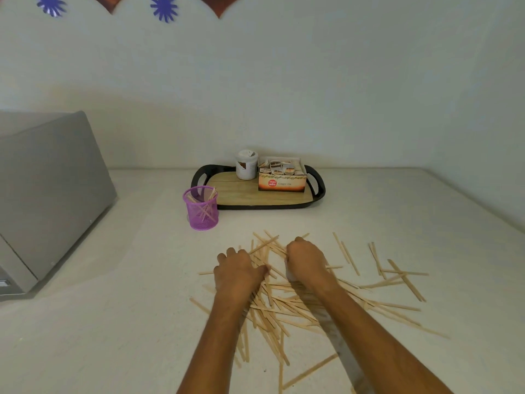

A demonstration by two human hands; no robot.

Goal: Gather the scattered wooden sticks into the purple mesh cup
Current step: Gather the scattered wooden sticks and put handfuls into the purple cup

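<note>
Seeing pale flat wooden sticks [295, 305] criss-crossed on my surface [113, 322]; left hand [237, 273] spread flat, right hand [305, 260] seemingly curled round some; purple mesh cup [201, 207] holds several.

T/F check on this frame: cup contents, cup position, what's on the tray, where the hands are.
1. The purple mesh cup already holds some sticks. True.
2. The cup stands on the tray. False: it stands on the counter, beside the tray's left end.
3. Both the left hand and right hand are down in the wooden sticks. True.
4. The tray holds only a tea box. False: a white container stands beside it.
</note>
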